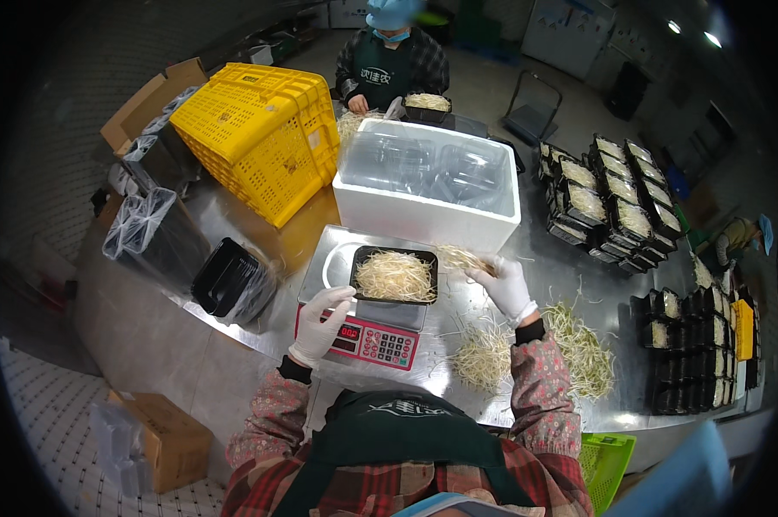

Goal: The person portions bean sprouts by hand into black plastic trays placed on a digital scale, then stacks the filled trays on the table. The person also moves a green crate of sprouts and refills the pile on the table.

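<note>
A black tray (360, 255) filled with pale bean sprouts sits on the steel pan of a weighing scale (370, 339) with a red keypad front. My left hand (322, 323), in a white glove, rests on the scale's left front corner, fingers loosely curled, holding nothing. My right hand (503, 283), also gloved, is raised just right of the tray and pinches a small bunch of sprouts (460, 258). Loose sprout piles (484, 355) lie on the steel table (234, 332) below and to the right of that hand.
A white foam box (423, 214) of clear lids stands behind the scale, a yellow crate (264, 129) to its left, stacked empty black trays (225, 277) nearer left. Filled trays (613, 200) are stacked at right. Another person (391, 65) works across the table.
</note>
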Action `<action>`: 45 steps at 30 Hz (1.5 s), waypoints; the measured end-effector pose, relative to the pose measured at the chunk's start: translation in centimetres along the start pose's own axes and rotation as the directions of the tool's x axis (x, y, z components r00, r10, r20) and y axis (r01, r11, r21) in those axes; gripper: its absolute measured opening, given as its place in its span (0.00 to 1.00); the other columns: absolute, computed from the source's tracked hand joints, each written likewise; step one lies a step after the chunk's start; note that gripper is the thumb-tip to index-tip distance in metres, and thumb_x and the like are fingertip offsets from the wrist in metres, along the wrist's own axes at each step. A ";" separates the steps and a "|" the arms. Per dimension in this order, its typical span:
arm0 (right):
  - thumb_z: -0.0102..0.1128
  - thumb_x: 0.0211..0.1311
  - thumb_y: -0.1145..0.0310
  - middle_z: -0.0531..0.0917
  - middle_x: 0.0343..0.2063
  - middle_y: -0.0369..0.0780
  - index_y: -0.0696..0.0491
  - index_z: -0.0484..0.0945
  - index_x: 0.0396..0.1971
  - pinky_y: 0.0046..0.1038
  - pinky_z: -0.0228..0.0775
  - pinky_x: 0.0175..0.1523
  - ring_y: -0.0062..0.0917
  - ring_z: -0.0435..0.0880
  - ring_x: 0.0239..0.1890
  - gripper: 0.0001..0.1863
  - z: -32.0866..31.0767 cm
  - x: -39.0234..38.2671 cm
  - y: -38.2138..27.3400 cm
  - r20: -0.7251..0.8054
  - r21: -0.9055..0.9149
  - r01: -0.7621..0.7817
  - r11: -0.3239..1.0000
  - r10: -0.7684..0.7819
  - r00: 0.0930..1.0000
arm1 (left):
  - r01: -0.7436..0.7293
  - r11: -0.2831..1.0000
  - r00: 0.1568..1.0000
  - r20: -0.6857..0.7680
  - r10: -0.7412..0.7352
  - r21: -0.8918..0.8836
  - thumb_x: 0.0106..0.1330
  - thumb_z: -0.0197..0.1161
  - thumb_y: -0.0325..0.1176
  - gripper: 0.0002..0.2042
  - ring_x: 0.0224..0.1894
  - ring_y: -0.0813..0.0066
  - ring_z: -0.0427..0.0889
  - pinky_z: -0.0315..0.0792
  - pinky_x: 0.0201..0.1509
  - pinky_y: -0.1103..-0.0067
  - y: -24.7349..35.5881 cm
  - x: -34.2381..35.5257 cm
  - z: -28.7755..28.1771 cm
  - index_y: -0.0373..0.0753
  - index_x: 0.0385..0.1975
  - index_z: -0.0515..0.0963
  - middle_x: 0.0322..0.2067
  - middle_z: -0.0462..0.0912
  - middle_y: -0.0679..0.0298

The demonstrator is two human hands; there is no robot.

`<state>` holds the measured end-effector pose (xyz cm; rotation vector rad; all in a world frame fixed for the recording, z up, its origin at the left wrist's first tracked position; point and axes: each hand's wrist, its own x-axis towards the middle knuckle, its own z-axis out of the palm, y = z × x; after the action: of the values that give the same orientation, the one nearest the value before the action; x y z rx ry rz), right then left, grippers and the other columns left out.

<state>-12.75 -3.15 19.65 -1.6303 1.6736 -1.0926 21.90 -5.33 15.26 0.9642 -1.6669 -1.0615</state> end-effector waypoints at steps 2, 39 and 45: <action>0.65 0.58 0.65 0.86 0.32 0.44 0.57 0.81 0.45 0.24 0.75 0.39 0.24 0.84 0.31 0.17 2.7 2.7 -0.4 0.043 -0.013 0.088 0.996 -0.088 0.995 | -0.016 1.000 0.998 -0.065 0.016 -0.009 0.63 0.59 0.23 0.10 0.46 0.73 0.80 0.73 0.51 0.81 -0.7 0.4 -1.2 0.35 0.44 0.80 0.44 0.82 0.60; 0.53 0.66 0.60 0.67 0.61 0.54 0.60 0.65 0.61 0.39 0.53 0.70 0.47 0.64 0.65 0.28 12.8 3.6 3.7 0.328 -0.171 0.461 0.871 -0.391 0.860 | -0.182 0.877 0.983 0.095 0.156 0.444 0.67 0.55 0.35 0.19 0.60 0.55 0.71 0.59 0.65 0.62 -8.0 6.8 5.9 0.36 0.56 0.72 0.54 0.76 0.52; 0.55 0.65 0.69 0.79 0.50 0.51 0.61 0.74 0.53 0.33 0.66 0.61 0.40 0.77 0.56 0.18 9.9 4.0 3.6 -0.063 0.327 0.103 0.939 -0.087 0.994 | -0.348 0.791 0.936 0.141 0.322 0.504 0.64 0.56 0.31 0.22 0.58 0.51 0.70 0.59 0.65 0.63 -5.5 8.3 5.2 0.31 0.58 0.68 0.54 0.73 0.50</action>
<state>-6.79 -8.97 12.08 -1.4887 1.3608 -1.3861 15.35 -13.52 11.25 0.9244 -2.1297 -0.3901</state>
